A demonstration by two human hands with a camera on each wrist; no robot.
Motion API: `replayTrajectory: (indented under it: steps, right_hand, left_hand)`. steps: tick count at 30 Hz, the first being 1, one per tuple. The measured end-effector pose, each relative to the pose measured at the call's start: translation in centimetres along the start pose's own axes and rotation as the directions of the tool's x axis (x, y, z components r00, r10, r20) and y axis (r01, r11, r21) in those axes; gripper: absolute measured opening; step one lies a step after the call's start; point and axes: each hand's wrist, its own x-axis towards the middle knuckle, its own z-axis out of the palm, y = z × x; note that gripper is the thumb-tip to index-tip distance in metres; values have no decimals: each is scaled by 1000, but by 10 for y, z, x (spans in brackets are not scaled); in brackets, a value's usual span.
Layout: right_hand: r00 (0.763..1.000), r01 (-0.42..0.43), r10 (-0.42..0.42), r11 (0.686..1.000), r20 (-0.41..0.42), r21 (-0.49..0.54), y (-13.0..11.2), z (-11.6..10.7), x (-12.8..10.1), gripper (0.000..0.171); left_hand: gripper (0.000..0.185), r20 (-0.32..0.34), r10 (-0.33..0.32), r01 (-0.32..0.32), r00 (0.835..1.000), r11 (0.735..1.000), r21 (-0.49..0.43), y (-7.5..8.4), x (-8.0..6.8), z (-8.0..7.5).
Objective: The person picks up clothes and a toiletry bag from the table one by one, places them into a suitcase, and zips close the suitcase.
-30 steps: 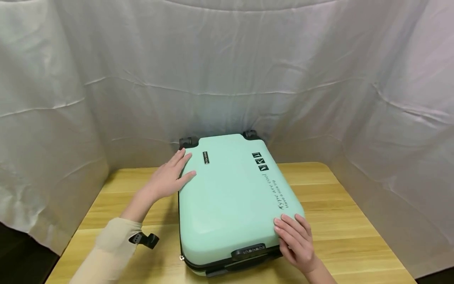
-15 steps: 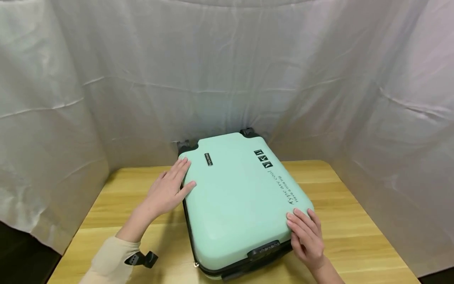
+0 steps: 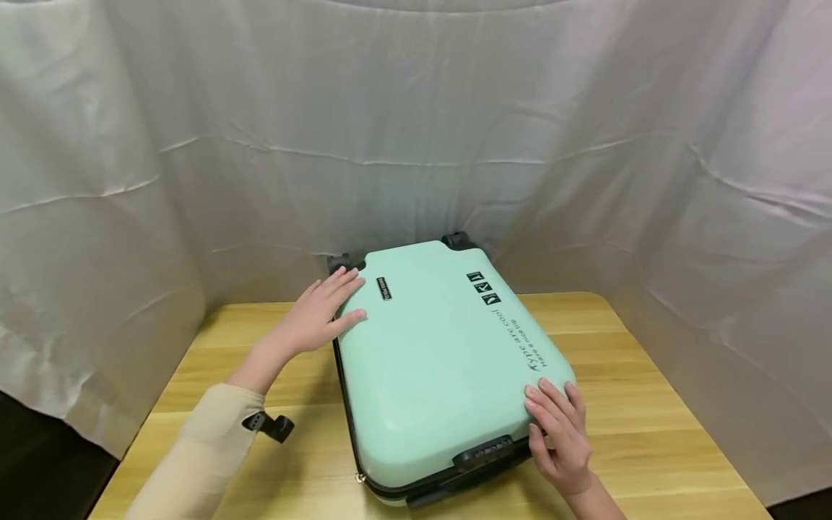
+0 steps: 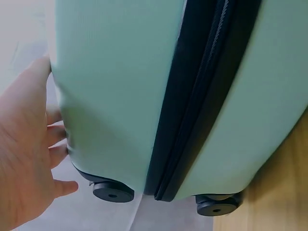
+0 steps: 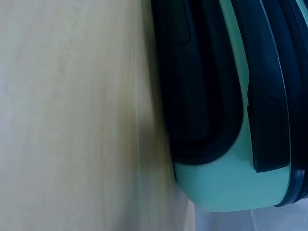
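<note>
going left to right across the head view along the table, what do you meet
cream sleeve → left hand → mint green hard-shell suitcase → right hand → bare light wooden table

A light wooden table [image 3: 650,433] stands enclosed by creased white cloth [image 3: 416,130]; beyond its near corners, seemingly dark floor.

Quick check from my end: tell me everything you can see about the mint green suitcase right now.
The suitcase is a mint green hard shell, lying flat and closed on the wooden table, wheels toward the white backdrop. A black zipper band runs round its side; a black handle sits on the near end. Black lettering and three small icons mark the top. The left hand rests flat on its far left corner, the right hand on its near right corner.
</note>
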Motion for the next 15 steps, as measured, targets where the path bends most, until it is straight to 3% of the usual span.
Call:
replayTrajectory:
  steps: [7,15]
  right_hand:
    - [1000,5,-5,1000,20,-12,0,2,-6,23]
    - [1000,22,-22,999,22,-23,-1,5,1,24]
  left_hand:
    - [68,21,-47,48,999,999,-23,-10,22,-5]
    - [65,-50,-50,48,998,998,-31,-13,22,2]
